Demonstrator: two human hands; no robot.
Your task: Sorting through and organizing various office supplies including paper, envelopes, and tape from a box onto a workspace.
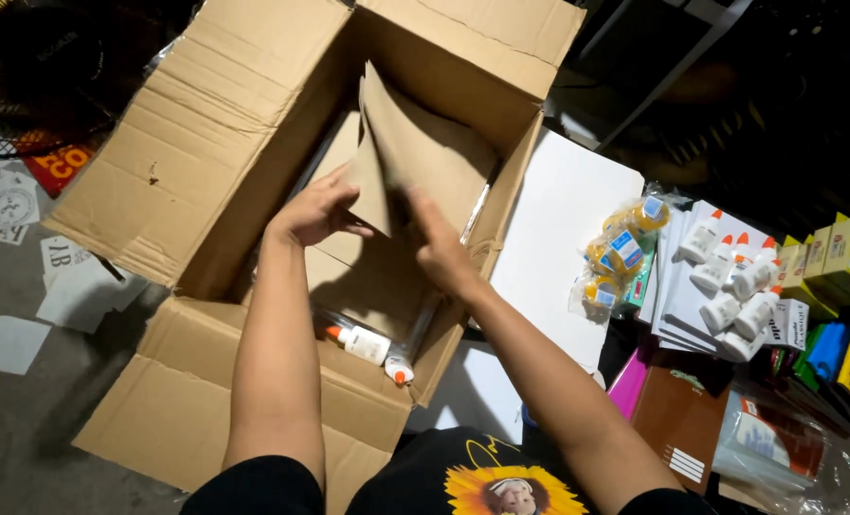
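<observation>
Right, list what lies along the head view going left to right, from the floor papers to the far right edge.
Scattered white paper sheets → open cardboard box → left hand → brown cardboard sheet → right hand → white board → bagged yellow tape rolls → white glue bottles with orange caps → yellow boxes.

Open from above: cardboard box (253, 181), flaps folded outward. Inside, blocked in the middle by a brown cardboard sheet (415, 153) standing upright. Only narrow room left between sheet and box walls. Near corner occupied by glue bottles (368, 345). To the right, crowded with white bottles (735, 286) and packets.
</observation>
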